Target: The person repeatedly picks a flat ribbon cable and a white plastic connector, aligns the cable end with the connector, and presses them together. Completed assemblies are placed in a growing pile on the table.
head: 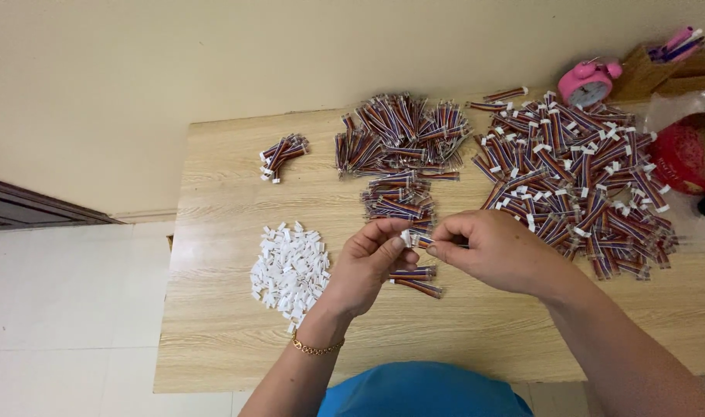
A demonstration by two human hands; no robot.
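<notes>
Across a pale wooden table (236,340) set against a cream wall, wire stock is sorted into heaps. Largest, at far right, lies a spread of short multicoloured wire bundles with white connectors (576,170); at centre rear, a stack of bare-ended wire bundles (402,131), with a smaller stack (398,199) just in front of it. Near left, a heap of loose white connector housings (290,266); far left, a few finished pieces (281,154). A pink alarm clock (588,83) and a red container (680,158) stand at the right rear corner.

Above the table's centre, the left hand (364,266), with a gold bracelet (316,347) at its wrist, pinches a small white housing (405,238) between thumb and forefinger. The right hand (495,251), fingers curled closed, grips a short wire bundle (428,242). The bundle's long axis runs left–right, its free end pointing toward the housing; the two meet between the fingertips, whether seated or only touching cannot be told. Two further bundles (415,279) lie directly beneath the hands.
</notes>
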